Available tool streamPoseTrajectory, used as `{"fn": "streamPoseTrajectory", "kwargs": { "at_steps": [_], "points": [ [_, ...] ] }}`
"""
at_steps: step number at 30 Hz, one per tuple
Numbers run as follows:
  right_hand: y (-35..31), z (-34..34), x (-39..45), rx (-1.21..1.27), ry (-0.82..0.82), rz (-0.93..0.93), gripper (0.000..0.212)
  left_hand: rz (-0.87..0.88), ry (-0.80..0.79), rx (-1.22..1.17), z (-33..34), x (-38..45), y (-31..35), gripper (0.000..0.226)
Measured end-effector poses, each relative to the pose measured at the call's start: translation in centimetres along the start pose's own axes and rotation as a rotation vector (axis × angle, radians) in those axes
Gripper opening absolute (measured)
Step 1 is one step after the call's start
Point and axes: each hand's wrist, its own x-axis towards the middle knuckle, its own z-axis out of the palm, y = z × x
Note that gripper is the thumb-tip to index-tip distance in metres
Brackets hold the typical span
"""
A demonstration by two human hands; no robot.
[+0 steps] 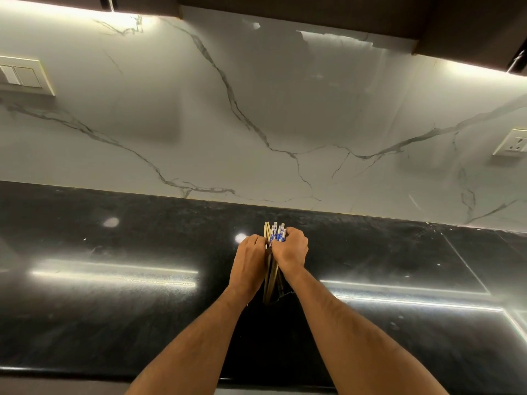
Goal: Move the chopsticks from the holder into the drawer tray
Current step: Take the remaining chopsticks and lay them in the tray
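A bundle of chopsticks (pixel 273 232), tan sticks with blue-and-white patterned tops, stands upright over the black counter (pixel 114 309). My right hand (pixel 291 249) is wrapped around the patterned tops from the right. My left hand (pixel 249 263) presses against the bundle from the left, fingers closed on the sticks. The lower ends run down into a dark holder (pixel 281 296) between my wrists, mostly hidden by my forearms. No drawer tray is in view.
A white marble backsplash (pixel 256 124) rises behind the counter. A switch plate (pixel 20 75) sits on the wall at the left and a power socket (pixel 513 143) at the right. Dark cabinets (pixel 313 10) hang overhead.
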Motion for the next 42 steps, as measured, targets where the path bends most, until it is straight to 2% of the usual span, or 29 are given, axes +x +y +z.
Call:
{"fn": "streamPoseTrajectory", "kwargs": {
  "at_steps": [8, 13, 19, 22, 24, 28, 31, 33, 42],
  "points": [
    [0.2, -0.3, -0.1, 0.018, -0.067, -0.046, 0.029, -0.025, -0.019, -0.015, 0.0, -0.3, -0.2, 0.022],
    [0.2, -0.3, -0.3, 0.049, 0.005, -0.029, 0.021, -0.033, 0.027, -0.087, -0.5, -0.4, 0.3, 0.023],
    [-1.1, -2.1, 0.3, 0.129, 0.104, -0.019, 0.014, -0.192, 0.07, -0.306, -1.5, 0.2, 0.7, 0.013],
    [-2.0, -3.5, 0.9, 0.153, 0.122, -0.05, 0.014, -0.289, 0.063, -0.543, -2.4, 1.0, 1.5, 0.015],
    [-2.8, -4.4, 1.1, 0.184, 0.143, -0.081, 0.015, -0.319, 0.011, -0.698, -3.0, 1.7, 2.4, 0.022],
    [-4.8, -6.8, 1.2, 0.264, 0.148, -0.183, 0.022, -0.352, -0.165, -0.943, -4.5, 3.3, 4.2, 0.02],
    [-5.8, -8.9, 1.0, 0.285, 0.085, -0.323, 0.052, -0.353, -0.236, -1.143, -5.9, 3.4, 5.0, 0.02],
    [-6.2, -10.4, 0.7, 0.281, 0.036, -0.399, 0.063, -0.34, -0.258, -1.2, -6.8, 3.3, 5.6, 0.021],
    [-6.2, -15.1, -1.9, 0.271, -0.096, -0.508, 0.057, -0.373, -0.317, -1.271, -9.2, 1.4, 8.1, 0.019]
  ]
}}
